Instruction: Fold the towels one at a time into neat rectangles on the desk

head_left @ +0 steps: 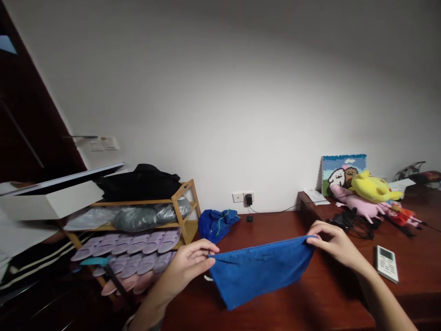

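A piece of blue cloth (pixel 262 271) hangs stretched between my two hands above the dark red wooden table (pixel 275 225). My left hand (pixel 193 262) pinches its upper left corner between thumb and fingers. At the upper right corner, my right hand (pixel 332 241) is closed on the same edge. The cloth's top edge is pulled nearly straight and rises slightly to the right; its lower part hangs loose. Behind it on the table lies a crumpled blue garment (pixel 217 224) with a green cord, touched by neither hand.
Left stands a wooden shoe rack (pixel 188 207) with purple slippers (pixel 148 241) and a black bag (pixel 141 181) on top. On the raised right surface are a pink plush toy (pixel 358 204), a yellow plush toy (pixel 374 187), a picture (pixel 341 170) and a white remote (pixel 387 263). A plugged-in charger (pixel 248 199) trails a cable.
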### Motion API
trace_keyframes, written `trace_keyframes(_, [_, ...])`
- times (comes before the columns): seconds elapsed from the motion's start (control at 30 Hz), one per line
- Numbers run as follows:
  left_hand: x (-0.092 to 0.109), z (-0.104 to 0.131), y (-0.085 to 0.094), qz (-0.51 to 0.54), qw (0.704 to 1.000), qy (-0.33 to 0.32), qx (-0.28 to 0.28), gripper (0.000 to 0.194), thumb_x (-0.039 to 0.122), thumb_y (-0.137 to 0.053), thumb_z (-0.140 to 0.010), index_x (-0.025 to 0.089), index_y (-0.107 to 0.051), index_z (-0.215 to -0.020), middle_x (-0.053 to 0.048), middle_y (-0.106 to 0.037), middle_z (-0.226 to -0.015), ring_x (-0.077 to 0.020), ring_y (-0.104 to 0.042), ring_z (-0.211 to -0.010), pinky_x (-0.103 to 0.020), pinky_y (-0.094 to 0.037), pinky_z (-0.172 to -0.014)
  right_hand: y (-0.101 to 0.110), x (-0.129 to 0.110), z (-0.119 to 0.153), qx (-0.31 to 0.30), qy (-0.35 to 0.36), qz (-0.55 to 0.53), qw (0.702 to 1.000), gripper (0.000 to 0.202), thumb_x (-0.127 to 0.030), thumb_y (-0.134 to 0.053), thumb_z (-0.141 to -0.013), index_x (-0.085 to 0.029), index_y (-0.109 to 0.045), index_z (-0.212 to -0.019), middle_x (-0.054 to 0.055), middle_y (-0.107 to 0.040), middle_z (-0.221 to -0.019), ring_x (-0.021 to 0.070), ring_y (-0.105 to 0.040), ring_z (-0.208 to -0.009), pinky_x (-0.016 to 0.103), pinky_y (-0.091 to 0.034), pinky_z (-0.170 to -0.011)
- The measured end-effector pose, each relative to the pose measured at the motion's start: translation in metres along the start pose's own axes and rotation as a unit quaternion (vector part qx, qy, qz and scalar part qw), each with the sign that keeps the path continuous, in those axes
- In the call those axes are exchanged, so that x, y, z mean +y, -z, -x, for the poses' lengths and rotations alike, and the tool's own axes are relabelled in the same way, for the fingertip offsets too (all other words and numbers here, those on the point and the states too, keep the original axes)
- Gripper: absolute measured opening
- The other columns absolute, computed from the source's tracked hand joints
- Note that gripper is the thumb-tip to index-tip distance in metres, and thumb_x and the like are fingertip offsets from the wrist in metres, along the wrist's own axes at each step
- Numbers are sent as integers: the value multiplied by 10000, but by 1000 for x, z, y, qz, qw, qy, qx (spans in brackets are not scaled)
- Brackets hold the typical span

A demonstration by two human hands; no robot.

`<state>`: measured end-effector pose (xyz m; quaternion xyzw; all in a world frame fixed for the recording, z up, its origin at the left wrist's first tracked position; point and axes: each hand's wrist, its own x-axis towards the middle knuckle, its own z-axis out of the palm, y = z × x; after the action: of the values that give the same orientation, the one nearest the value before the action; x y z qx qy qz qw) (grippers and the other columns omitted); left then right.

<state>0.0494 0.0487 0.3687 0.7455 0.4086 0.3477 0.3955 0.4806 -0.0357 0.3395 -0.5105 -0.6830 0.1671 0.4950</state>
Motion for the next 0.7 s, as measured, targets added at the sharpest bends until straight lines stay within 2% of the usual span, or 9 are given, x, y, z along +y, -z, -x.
trace_keyframes(0.13, [0,-7,1,36,999,-25,29,357,532,-769,-705,222,-745,-882,-57,-742,-942,-252,-690,-892,-360,-574,-813,4,-1,3,29,-17,-13,999,367,-613,-713,-832,-254,-707,-755,49,-664,-782,200,-604,-730,329,-527,-673])
trace_keyframes(0.23, [-21,-37,-3,87,995,-22,48,284,410,-774,-712,208,-736,-907,-47,-736,-899,-232,-683,-873,-328,-551,-791,-10,21,-17,29,-28,-10,999,377,-614,-696,-849,-240,-724,-814,54,-696,-825,197,-625,-772,318,-535,-720])
trace_keyframes(0.33, [-69,-85,-14,108,991,0,73,266,322,-730,-703,185,-728,-930,-51,-732,-917,-198,-676,-852,-285,-529,-744,-39,68,-55,25,-53,14,998,421,-631,-667,-857,-220,-746,-896,51,-724,-849,196,-649,-799,301,-533,-729])
trace_keyframes(0.43, [-134,-130,-31,55,993,43,93,303,305,-643,-698,158,-721,-951,-51,-725,-893,-173,-672,-792,-272,-526,-698,-83,120,-96,21,-111,105,988,405,-576,-619,-887,-197,-753,-929,62,-745,-888,202,-677,-822,302,-536,-757])
trace_keyframes(0.5, [-177,-145,-44,20,991,65,112,314,288,-631,-680,140,-719,-942,-61,-724,-869,-189,-679,-809,-314,-549,-744,-116,144,-109,33,-148,155,976,348,-472,-563,-926,-184,-755,-967,88,-751,-946,215,-689,-887,318,-531,-817])
trace_keyframes(0.53, [-197,-147,-50,3,990,71,124,307,276,-634,-671,139,-719,-932,-71,-726,-881,-206,-685,-849,-353,-558,-800,-132,152,-108,42,-163,173,970,325,-414,-533,-937,-183,-752,-999,103,-748,-983,221,-688,-930,326,-523,-852])
trace_keyframes(0.6, [-229,-139,-65,-31,985,73,151,266,249,-639,-665,155,-723,-899,-98,-730,-962,-251,-681,-981,-450,-532,-954,-166,161,-90,57,-186,203,960,319,-320,-479,-938,-187,-742,-1061,130,-731,-1066,237,-673,-1009,349,-504,-916])
trace_keyframes(0.7, [-264,-114,-95,-71,984,55,154,175,244,-618,-726,206,-740,-847,-110,-724,-1105,-280,-650,-1131,-503,-449,-1102,-216,165,-29,53,-217,237,946,348,-288,-445,-915,-192,-737,-1078,165,-706,-1128,293,-660,-1042,413,-501,-949])
